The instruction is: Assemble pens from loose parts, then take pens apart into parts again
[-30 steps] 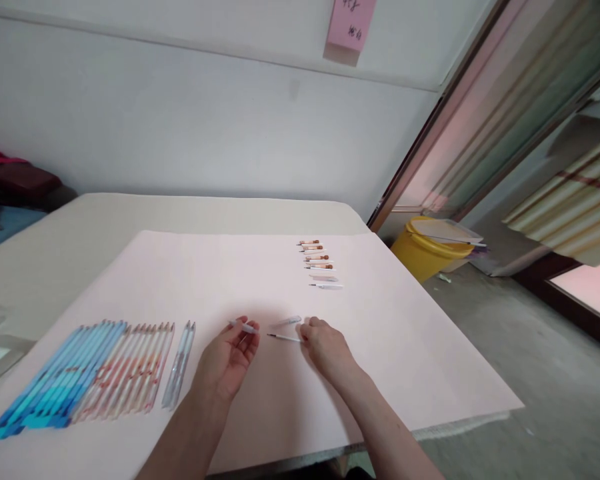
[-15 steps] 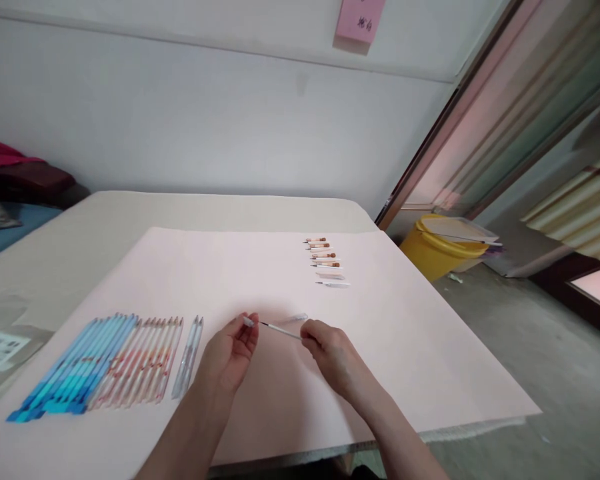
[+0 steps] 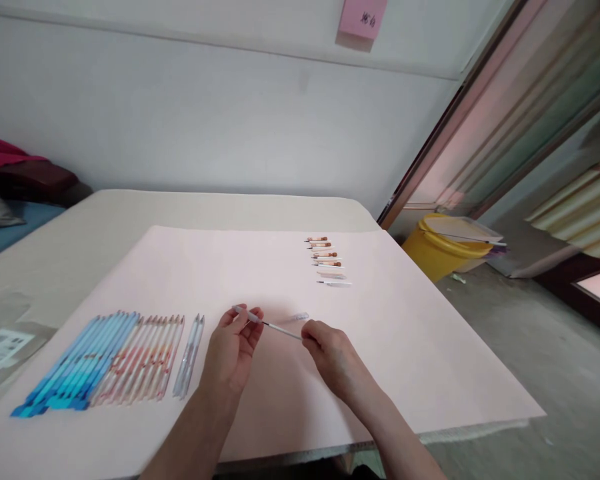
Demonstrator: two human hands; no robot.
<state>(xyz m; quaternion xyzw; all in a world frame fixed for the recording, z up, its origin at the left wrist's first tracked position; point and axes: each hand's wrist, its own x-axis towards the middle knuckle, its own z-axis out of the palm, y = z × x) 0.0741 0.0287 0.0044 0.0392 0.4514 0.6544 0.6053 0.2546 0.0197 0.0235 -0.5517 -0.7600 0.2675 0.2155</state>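
My left hand (image 3: 233, 347) pinches a short, pale pen barrel piece (image 3: 250, 314) between thumb and fingers. In my closed right hand (image 3: 330, 347) is a thin white pen refill (image 3: 283, 331), its dark tip pointing left at the barrel piece's near end. Whether the tip is inside the barrel piece, I cannot tell. Just beyond the refill, a clear pen part (image 3: 299, 317) lies on the pink sheet (image 3: 405, 360). Two clear pens (image 3: 189, 357) rest left of my left hand, beside a row of pinkish pens (image 3: 145, 360) and a row of blue pens (image 3: 80, 363).
Several refills and brown-topped pen parts (image 3: 326, 255) lie in a column at the sheet's back right. A plastic bag with a label (image 3: 5, 347) is at the left table edge. A yellow bucket (image 3: 435, 250) stands on the floor to the right.
The barrel piece has shifted in my left fingers and now shows more of its length, in line with the refill. My right hand has hardly moved.
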